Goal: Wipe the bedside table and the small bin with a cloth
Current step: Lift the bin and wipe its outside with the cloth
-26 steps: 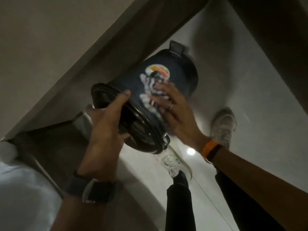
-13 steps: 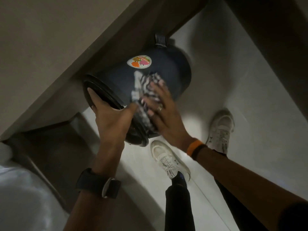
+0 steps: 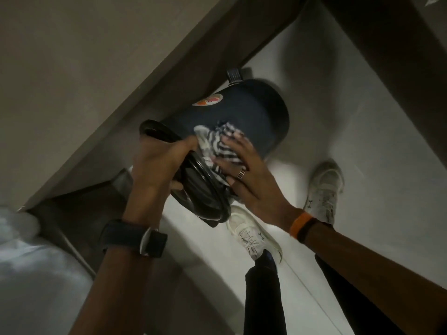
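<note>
Both my hands stay on the bin (image 3: 244,117): left hand (image 3: 159,165) gripping its lid rim, right hand (image 3: 246,180) pressing the cloth (image 3: 217,143) flat, now nearer the lid; sneakers (image 3: 251,233) below.

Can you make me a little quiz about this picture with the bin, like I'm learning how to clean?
1. Which hand presses the striped cloth on the bin?
2. True or false: the bin stands upright on the floor.
3. What does the left hand hold? A) the bin's lid end B) a shoe C) the sticker

Key:
1. The right hand, laid flat on the cloth.
2. False: it is held up, tilted on its side.
3. A: it grips the black lid end.
</note>
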The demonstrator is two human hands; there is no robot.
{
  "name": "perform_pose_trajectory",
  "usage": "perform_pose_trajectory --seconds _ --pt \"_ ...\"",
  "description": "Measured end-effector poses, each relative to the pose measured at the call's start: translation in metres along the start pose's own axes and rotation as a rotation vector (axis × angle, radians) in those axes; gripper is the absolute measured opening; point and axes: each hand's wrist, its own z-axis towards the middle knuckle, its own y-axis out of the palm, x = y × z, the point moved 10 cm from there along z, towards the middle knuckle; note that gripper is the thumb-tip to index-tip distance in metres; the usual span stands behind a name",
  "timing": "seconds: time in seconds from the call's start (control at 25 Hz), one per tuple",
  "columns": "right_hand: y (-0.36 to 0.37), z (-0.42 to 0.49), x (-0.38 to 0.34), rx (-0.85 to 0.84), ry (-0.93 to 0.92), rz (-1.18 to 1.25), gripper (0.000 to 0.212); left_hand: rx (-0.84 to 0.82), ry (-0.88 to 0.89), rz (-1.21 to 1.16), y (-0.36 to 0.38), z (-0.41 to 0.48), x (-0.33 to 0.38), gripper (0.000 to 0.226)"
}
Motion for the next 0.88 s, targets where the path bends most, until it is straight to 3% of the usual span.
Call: perform_pose_trajectory --seconds 0.04,0.12,0.24,0.32,0.52,0.68,0.76,0.88 --pt "0.002 0.000 -0.002 -0.006 -0.040 -0.011 0.044 0.027 0.005 -0.024 -0.002 0.001 0.006 0.034" --pt "-0.025 0.022 0.031 0.132 0.110 0.075 0.045 0.068 0.073 -0.007 -0.005 0.000 0.009 0.053" --pt "-0.068 0.047 0.110 0.359 0.497 0.236 0.040 -0.052 0.235 0.345 0.027 -0.025 -0.003 0.141" --pt "-0.081 0.054 0.140 0.390 0.627 0.274 0.040 -0.162 0.319 0.403 0.066 -0.045 -0.012 0.163" --pt "-0.091 0.034 0.140 0.364 0.692 0.340 0.046 0.038 0.411 0.411 0.110 -0.062 0.018 0.145" --pt "-0.066 -0.005 0.059 0.226 0.322 0.352 0.051 0.093 0.356 0.420 0.109 -0.059 0.028 0.136" --pt "-0.053 -0.016 0.040 0.156 0.192 0.175 0.050 0.094 0.302 0.378 0.097 -0.054 0.023 0.128" --pt "-0.069 -0.012 0.076 0.195 0.301 0.051 0.045 0.073 0.195 0.330 0.079 -0.048 0.010 0.119"
